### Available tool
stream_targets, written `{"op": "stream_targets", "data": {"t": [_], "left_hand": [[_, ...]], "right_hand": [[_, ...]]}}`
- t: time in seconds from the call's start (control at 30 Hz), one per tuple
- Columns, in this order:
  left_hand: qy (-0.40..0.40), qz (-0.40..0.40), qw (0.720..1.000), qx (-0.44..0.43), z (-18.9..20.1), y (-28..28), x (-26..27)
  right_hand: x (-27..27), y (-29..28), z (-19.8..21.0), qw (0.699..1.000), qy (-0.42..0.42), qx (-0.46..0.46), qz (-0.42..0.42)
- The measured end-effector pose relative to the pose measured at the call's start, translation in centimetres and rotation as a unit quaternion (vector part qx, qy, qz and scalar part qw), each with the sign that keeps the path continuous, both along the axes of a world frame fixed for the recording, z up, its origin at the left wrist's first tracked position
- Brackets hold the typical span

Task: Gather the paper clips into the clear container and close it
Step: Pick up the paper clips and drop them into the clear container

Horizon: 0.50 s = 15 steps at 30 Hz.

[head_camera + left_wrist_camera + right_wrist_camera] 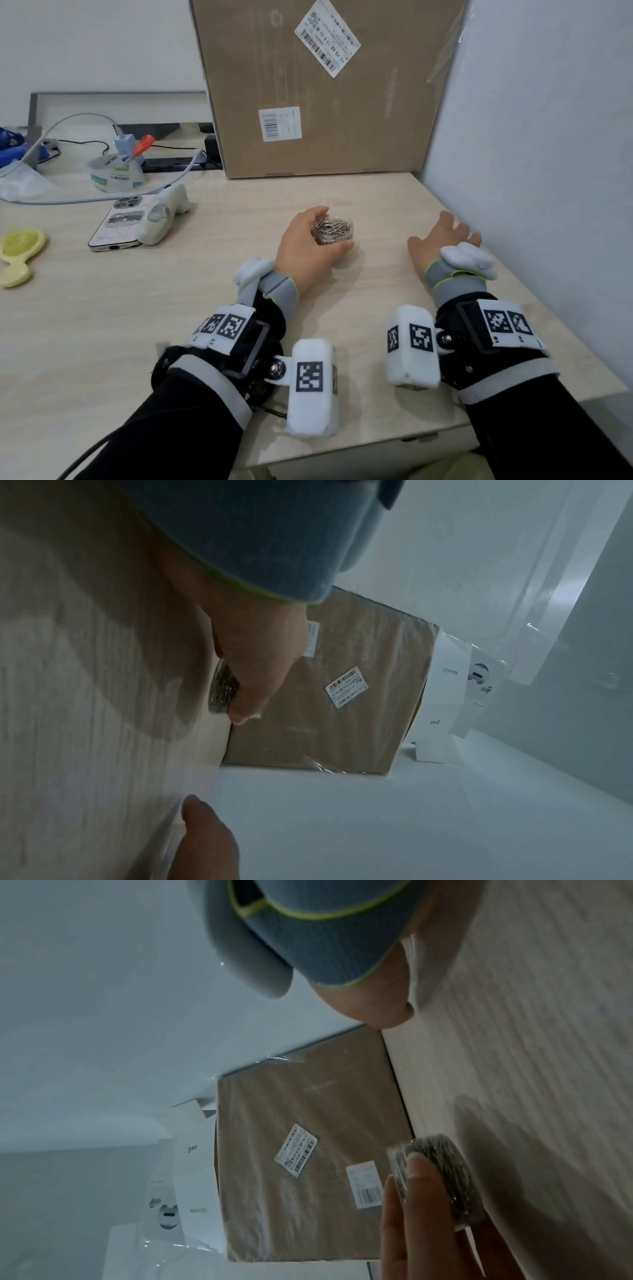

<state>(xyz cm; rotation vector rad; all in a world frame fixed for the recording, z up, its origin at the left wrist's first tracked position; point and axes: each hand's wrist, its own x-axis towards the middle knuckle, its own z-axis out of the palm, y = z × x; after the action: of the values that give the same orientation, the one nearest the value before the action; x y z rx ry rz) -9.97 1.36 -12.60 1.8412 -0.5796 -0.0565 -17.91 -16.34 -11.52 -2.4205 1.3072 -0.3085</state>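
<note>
A small round clear container [333, 229] packed with silver paper clips stands on the light wooden table [171, 308], a little right of centre. My left hand [308, 248] grips it from the left, thumb in front and fingers curled round its far side. The left wrist view shows the container [222, 691] under my left hand [263, 666]. In the right wrist view the container [441, 1172] has fingers [416, 1185] wrapped on it. I cannot tell whether a lid is on it. My right hand [443, 234] rests flat and spread on the table, apart from the container, holding nothing.
A big cardboard box [325, 96] stands behind the container. A white wall [531, 137] runs close along the right. At the left lie a phone [116, 226], a yellow hand mirror [20, 253], a tape dispenser [114, 171] and cables.
</note>
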Motion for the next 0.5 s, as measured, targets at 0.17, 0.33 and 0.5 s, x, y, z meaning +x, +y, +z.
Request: {"op": "stream_targets", "data": {"t": [0.17,0.33,0.5], "left_hand": [[-0.015,0.005,1.0,0.01,-0.1,-0.3,0.1],[-0.001,0.012,1.0,0.016,-0.2,-0.4,0.3],[0.002,0.005,1.0,0.017,0.2,-0.4,0.0]], "right_hand": [[0.5,-0.6,-0.4,0.999,0.022,0.006,0.038],[0.2,0.2,0.0,0.989,-0.12,0.046,0.066],[0.4,1.8,0.7,0.939,-0.302,0.117,0.118]]}}
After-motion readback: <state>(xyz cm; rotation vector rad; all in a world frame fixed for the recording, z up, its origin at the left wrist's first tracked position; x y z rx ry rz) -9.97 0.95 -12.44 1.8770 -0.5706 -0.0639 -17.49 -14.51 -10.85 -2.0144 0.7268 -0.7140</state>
